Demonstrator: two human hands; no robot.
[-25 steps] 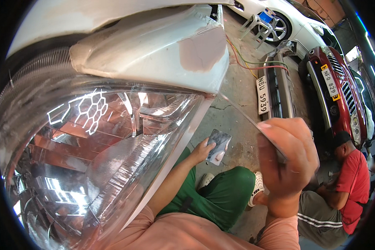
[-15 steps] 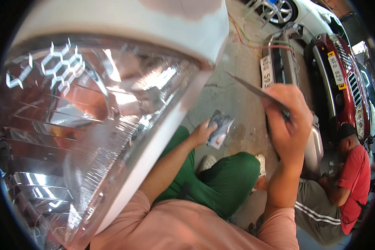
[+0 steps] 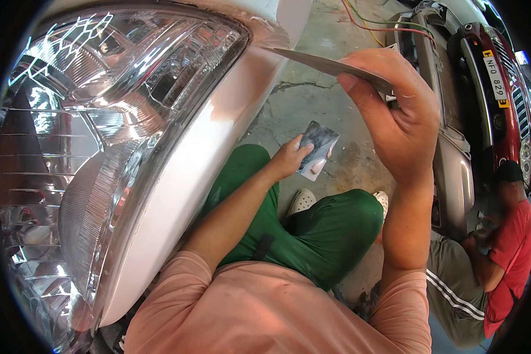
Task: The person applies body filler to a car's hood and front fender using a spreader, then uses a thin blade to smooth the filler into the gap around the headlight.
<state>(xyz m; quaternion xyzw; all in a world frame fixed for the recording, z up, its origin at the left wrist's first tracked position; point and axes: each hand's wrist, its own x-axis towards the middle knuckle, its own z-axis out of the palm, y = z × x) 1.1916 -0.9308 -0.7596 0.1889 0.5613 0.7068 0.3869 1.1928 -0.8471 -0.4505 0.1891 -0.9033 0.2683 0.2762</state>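
Note:
Between the thumb and fingers of my right hand (image 3: 404, 118) is a thin, dark filler spreader (image 3: 318, 62), pinched and pointing left. Its tip overlaps the car's white body panel (image 3: 153, 227) near the headlight's upper corner; whether it touches cannot be made out. A tan-pink patch (image 3: 245, 85) covers the panel there. Lower down, over my knees, my left hand (image 3: 289, 158) grips a small flat mixing board (image 3: 320, 137). The board is smeared grey, with a pale lump of paste near its lower edge.
A large clear headlight (image 3: 79, 177) fills the left side. Coloured hoses (image 3: 389, 26) cross the concrete floor (image 3: 295, 88). A detached bumper (image 3: 454, 159) lies at right, beside a red vehicle (image 3: 513, 112). A person in a red shirt (image 3: 507, 248) crouches at the lower right.
My right hand has brought the spreader left and up, its tip now over the panel's corner. The view has shifted along the headlight. My left hand keeps its hold on the board.

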